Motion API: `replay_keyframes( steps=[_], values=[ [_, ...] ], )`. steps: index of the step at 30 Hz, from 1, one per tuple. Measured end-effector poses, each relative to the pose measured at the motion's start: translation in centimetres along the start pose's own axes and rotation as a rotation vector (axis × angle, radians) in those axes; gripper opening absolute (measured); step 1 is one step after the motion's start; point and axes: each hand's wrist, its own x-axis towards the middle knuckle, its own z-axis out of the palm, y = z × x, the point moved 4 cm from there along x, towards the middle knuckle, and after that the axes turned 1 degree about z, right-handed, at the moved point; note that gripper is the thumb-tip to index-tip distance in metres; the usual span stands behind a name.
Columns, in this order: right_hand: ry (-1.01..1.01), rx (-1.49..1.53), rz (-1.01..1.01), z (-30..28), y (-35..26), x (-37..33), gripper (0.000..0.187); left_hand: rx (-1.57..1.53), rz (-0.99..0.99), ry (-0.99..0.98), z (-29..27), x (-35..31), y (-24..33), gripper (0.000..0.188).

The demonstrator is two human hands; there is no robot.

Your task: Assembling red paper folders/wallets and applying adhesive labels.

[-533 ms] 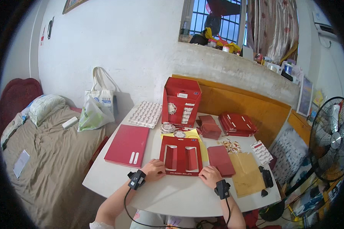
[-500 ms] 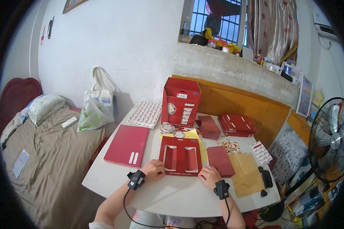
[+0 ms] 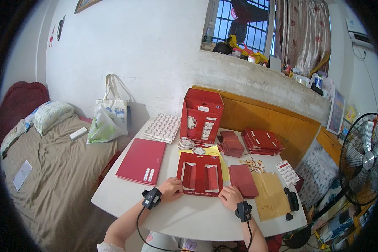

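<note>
Over on the left I see a brown-covered bed with a maroon headboard, pale bedding bunched near it. A small white object and a flat whitish rectangle lie on the bed. A canvas tote stands by the white wall, a thin plastic bag in front of it. High up, a barred window sits beside a shiny patterned curtain. On the right there's a black-caged fan, and a framed picture leans behind it.

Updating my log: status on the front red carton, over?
Left grip, right grip by near corners. Red two-window carton windows-up. Yellow sheet partly beneath.
</note>
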Motion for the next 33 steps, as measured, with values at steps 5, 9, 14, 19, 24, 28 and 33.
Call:
replay_keyframes(
  steps=[5, 9, 14, 19, 24, 28, 33],
  values=[
    [-0.023, 0.037, 0.025, 0.20, 0.26, -0.21, 0.009, 0.004, -0.004, -0.001, 0.02, 0.05, 0.02, 0.010],
    [-0.023, 0.030, 0.014, 0.21, 0.27, -0.18, 0.009, -0.006, 0.001, 0.023, -0.15, 0.04, 0.12, 0.011],
    [0.002, 0.033, 0.026, -0.01, 0.17, -0.08, 0.009, -0.020, 0.016, 0.020, -0.30, 0.17, 0.24, 0.011],
    [0.006, 0.036, 0.022, 0.02, 0.15, -0.08, 0.010, -0.014, -0.012, 0.000, -0.29, 0.01, 0.18, 0.009],
    [-0.001, 0.043, 0.027, 0.05, 0.17, -0.14, 0.010, 0.003, -0.019, -0.009, -0.04, -0.07, 0.09, 0.010],
    [0.000, 0.042, 0.028, 0.04, 0.15, -0.11, 0.011, 0.003, -0.025, -0.010, 0.01, -0.06, -0.03, 0.011],
    [-0.018, 0.045, 0.031, 0.28, 0.52, -0.30, 0.009, 0.000, -0.038, -0.016, 0.08, 0.02, -0.07, 0.011]
  ],
)
